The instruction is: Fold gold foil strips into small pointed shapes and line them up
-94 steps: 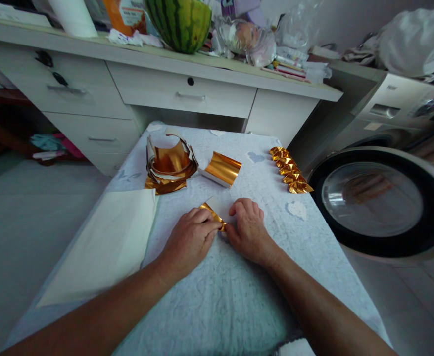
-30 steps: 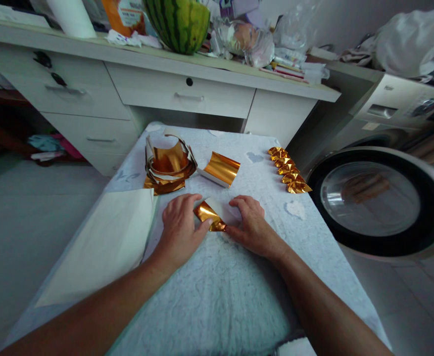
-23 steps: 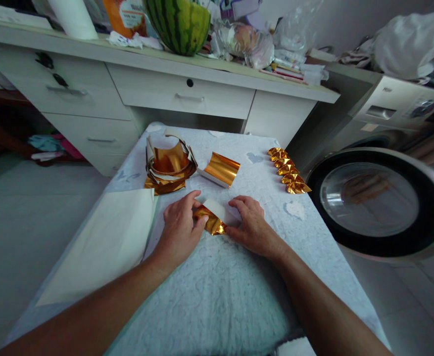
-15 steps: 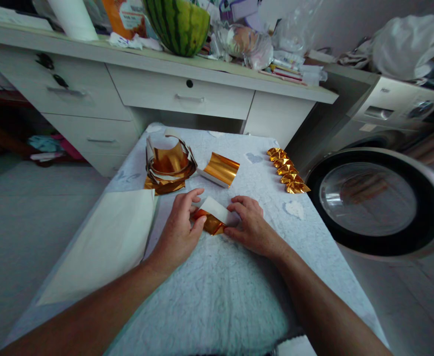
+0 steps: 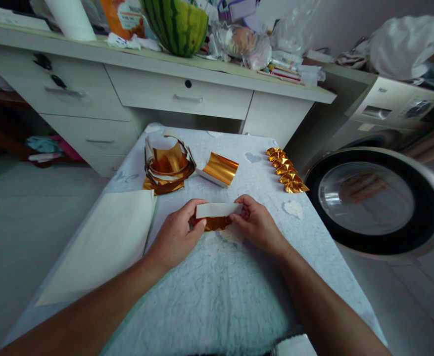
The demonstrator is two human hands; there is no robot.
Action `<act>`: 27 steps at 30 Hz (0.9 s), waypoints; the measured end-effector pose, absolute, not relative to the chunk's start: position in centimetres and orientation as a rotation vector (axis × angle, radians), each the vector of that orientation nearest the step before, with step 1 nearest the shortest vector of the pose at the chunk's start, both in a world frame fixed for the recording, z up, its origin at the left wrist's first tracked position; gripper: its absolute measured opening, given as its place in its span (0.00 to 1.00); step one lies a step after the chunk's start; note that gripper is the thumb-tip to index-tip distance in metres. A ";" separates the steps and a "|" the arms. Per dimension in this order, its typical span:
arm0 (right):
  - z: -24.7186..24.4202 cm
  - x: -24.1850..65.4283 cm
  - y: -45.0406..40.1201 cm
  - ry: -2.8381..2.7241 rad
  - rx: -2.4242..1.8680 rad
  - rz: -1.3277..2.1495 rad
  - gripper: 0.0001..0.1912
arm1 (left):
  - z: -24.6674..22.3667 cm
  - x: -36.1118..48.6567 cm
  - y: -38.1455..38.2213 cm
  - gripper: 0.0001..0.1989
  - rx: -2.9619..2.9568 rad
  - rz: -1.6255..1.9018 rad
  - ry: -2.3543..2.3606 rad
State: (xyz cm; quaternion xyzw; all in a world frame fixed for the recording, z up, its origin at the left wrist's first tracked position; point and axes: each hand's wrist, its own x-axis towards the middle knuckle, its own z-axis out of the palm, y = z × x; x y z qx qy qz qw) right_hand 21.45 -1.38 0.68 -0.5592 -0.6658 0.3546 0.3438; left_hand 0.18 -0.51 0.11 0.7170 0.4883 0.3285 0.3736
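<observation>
Between my two hands is a sheet of gold foil paper (image 5: 217, 210), its white back folded over in a strip along the far side and its gold face showing nearer me. My left hand (image 5: 181, 227) grips the left end, thumb in front and fingers behind. At the right end, my right hand (image 5: 256, 222) pinches the paper between thumb and curled fingers. Beyond them lies a loose curled gold sheet (image 5: 221, 169). A stack of curled gold foil sheets (image 5: 168, 165) stands to its left. Folded gold foil pieces (image 5: 285, 170) sit in a row at the right.
A cream paper packet (image 5: 101, 242) lies on the cloth-covered table (image 5: 231, 296) at the left. Behind stands a white desk (image 5: 187, 99) with half a watermelon (image 5: 177, 27) and clutter on top. The open round washing machine door (image 5: 372, 198) reaches close to the table's right edge.
The foil paper has turned from slanted to nearly level and is lifted a little. My right hand has closed on its right end, and my left fingers have wrapped closer around the left end.
</observation>
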 end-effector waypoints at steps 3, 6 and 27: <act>0.3 21.3 -1.2 -1.597 -1.368 0.993 0.13 | 0.1 0.2 -0.7 0.18 1.777 0.831 1.217; 0.1 21.1 -1.0 -1.496 -1.351 1.036 0.20 | -0.1 0.3 -0.9 0.21 1.724 0.852 1.176; 0.2 20.8 -1.0 -1.349 -1.172 1.293 0.08 | 0.2 0.4 -1.0 0.17 1.685 0.756 1.209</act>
